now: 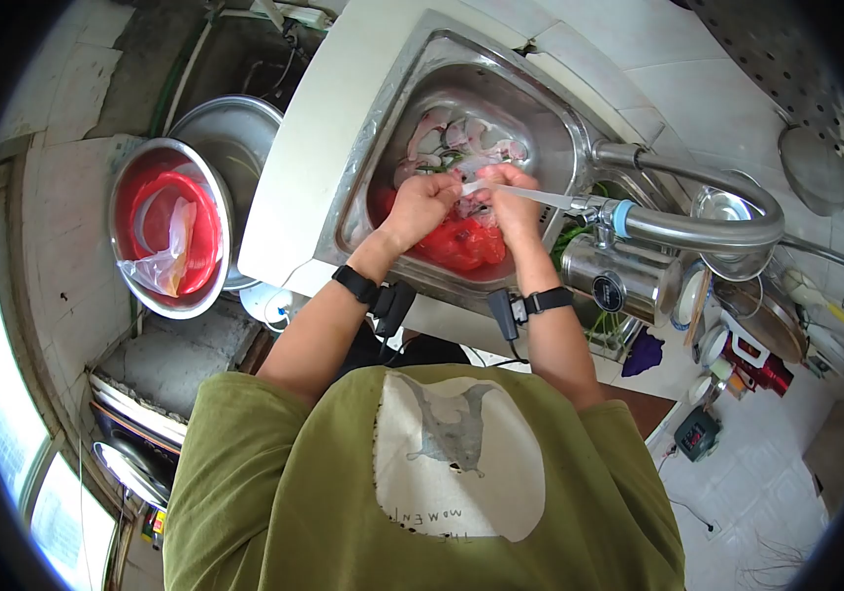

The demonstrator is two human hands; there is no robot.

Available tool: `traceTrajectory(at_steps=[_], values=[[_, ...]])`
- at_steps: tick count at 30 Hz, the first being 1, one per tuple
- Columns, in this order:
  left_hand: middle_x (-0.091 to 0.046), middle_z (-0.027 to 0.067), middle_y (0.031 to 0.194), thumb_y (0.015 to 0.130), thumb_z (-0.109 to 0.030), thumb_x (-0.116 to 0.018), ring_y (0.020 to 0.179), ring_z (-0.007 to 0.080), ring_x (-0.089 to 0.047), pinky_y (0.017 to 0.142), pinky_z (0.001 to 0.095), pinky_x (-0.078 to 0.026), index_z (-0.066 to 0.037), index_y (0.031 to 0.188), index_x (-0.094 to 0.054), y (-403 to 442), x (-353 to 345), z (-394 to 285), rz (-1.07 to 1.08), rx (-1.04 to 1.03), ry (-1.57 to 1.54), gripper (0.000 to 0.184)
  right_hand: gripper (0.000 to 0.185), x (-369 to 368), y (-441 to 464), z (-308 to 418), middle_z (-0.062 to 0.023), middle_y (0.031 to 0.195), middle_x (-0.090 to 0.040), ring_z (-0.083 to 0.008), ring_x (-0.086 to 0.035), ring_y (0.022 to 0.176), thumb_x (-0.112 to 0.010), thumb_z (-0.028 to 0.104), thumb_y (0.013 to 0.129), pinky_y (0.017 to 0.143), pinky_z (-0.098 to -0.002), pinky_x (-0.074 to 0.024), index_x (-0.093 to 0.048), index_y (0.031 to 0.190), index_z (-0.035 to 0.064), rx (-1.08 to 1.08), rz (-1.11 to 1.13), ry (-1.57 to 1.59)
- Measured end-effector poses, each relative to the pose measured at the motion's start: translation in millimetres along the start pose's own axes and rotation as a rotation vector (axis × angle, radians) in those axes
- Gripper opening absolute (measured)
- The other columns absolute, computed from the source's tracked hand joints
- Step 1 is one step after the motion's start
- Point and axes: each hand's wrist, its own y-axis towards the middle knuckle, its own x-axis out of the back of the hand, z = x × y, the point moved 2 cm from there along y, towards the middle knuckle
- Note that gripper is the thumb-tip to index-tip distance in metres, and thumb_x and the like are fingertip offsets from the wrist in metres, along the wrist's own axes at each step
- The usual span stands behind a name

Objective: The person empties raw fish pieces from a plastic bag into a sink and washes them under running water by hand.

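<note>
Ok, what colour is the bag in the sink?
The bag is red, best seen in the head view.

Olive T-shirt [333, 483], pale printed patch [501, 463]; black wristbands [354, 284].

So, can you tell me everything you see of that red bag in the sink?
The red bag looks like thin, shiny plastic, crumpled, with an uneven outline. It lies in the near part of the metal sink, partly beneath the left hand and right hand in this view. I can't tell whether they touch it or whether it contains anything.
</note>
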Motion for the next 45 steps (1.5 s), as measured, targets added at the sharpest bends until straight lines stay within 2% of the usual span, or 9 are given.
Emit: traceTrajectory(at_steps=[3, 10, 12, 18, 21, 31, 37, 39, 45], values=[[-0.052, -0.0042, 0.063, 0.104, -0.017, -0.057, 0.048, 0.0053, -0.043, 0.043, 0.0225, -0.034, -0.006, 0.109, -0.07, -14.9, 8.3, -27.5, 0.027, 0.307, -0.23, 0.018, 0.024, 22.1, 19.2, -16.4, -0.0015, 0.073, -0.065, -0.0077, -0.058, 0.062, -0.061, 0.021, 0.103, 0.059, -0.0232, -0.0478, -0.072, 0.097, 0.0008, 0.101, -0.069, -0.035], [-0.057, -0.0033, 0.066, 0.105, -0.018, -0.056, 0.05, 0.0044, -0.048, 0.044, 0.0216, -0.037, -0.005, 0.109, -0.07, -7.8, -8.8, -16.9, 0.021, 0.234, -0.191, 0.02, 0.034, -16.5, -19.2, -8.9, 0.0004, 0.081, -0.063, -0.007, -0.05, 0.066, -0.06, 0.039, 0.102, 0.055, -0.0239, -0.04, -0.071, 0.106, 0.0071, -0.261, 0.181, 0.185], [-0.066, 0.0065, 0.069, 0.102, -0.016, -0.058, 0.054, 0.0143, -0.059, 0.05, 0.029, -0.046, -0.002, 0.104, -0.071, -3.7, -9.7, -15.5, -0.133, -0.04, 0.002, 0.02, 0.034, -32.8, -17.7, -12.5, 0.0042, 0.078, -0.057, -0.0067, -0.045, 0.067, -0.062, 0.041, 0.102, 0.054, -0.0255, -0.0334, -0.072, 0.109, 0.0086, -0.185, 0.146, 0.313], [-0.066, 0.0263, 0.08, 0.092, -0.011, -0.064, 0.074, 0.0433, -0.067, 0.067, 0.0457, -0.052, 0.001, 0.095, -0.07, -14.6, -6.1, -41.4, -0.264, -0.167, 0.382, 0.014, 0.024, -44.7, 0.4, -17.4, 0.005, 0.071, -0.053, -0.0057, -0.042, 0.056, -0.063, 0.027, 0.102, 0.048, -0.0235, -0.0292, -0.073, 0.098, 0.0052, -0.102, 0.018, 0.419], [-0.067, 0.0258, 0.079, 0.092, -0.011, -0.064, 0.075, 0.0445, -0.066, 0.066, 0.0461, -0.052, 0.002, 0.094, -0.07, -16.1, -6.5, -40.7, -0.257, -0.142, 0.381, 0.014, 0.025, -33.5, 3.6, -14.9, 0.004, 0.068, -0.053, -0.0064, -0.042, 0.052, -0.062, 0.024, 0.102, 0.047, -0.0234, -0.0318, -0.073, 0.094, 0.0026, -0.194, 0.057, 0.45], [-0.068, 0.0235, 0.078, 0.093, -0.013, -0.065, 0.073, 0.0411, -0.068, 0.068, 0.044, -0.052, 0.001, 0.102, -0.072, -14.2, -9.7, -22.7, -0.169, -0.077, 0.403, 0.018, 0.029, -13.7, 21.3, -23.4, 0.0029, 0.066, -0.054, -0.0059, -0.045, 0.055, -0.061, 0.026, 0.103, 0.05, -0.023, -0.0356, -0.07, 0.085, 0.0048, -0.157, -0.051, 0.546], [-0.074, 0.0111, 0.103, 0.093, -0.011, -0.061, 0.082, 0.0218, -0.07, 0.077, 0.0356, -0.055, -0.001, 0.142, -0.052, -2.7, -11.2, -21.9, -0.118, -0.028, 0.256, 0.051, 0.034, -18.1, 15.8, -26.9, 0.003, 0.065, -0.055, -0.0091, -0.05, 0.061, -0.06, 0.031, 0.102, 0.057, -0.0286, -0.0392, -0.068, 0.083, 0.0031, 0.127, -0.123, -0.138], [-0.071, 0.0085, 0.113, 0.092, -0.009, -0.06, 0.093, 0.0182, -0.069, 0.082, 0.0346, -0.054, -0.001, 0.147, -0.046, 14.4, -10.7, -14.5, 0.115, 0.167, -0.385, 0.057, 0.036, -18.4, 3.1, -18.4, -0.0052, 0.068, -0.063, -0.019, -0.059, 0.066, -0.058, 0.033, 0.101, 0.065, -0.0349, -0.0447, -0.07, 0.088, 0.0017, 0.217, -0.139, -0.186], [-0.071, 0.0042, 0.109, 0.104, -0.019, -0.058, 0.09, 0.0111, -0.066, 0.075, 0.0277, -0.055, -0.007, 0.127, -0.067, 11.0, -27.2, -40.9, 0.106, 0.406, -0.704, 0.028, 0.032, -18.9, -22.0, 8.2, -0.0249, 0.085, -0.067, -0.043, -0.067, 0.084, -0.05, 0.031, 0.1, 0.075, -0.0495, -0.0488, -0.071, 0.099, 0.0077, 0.346, -0.179, -0.456]])
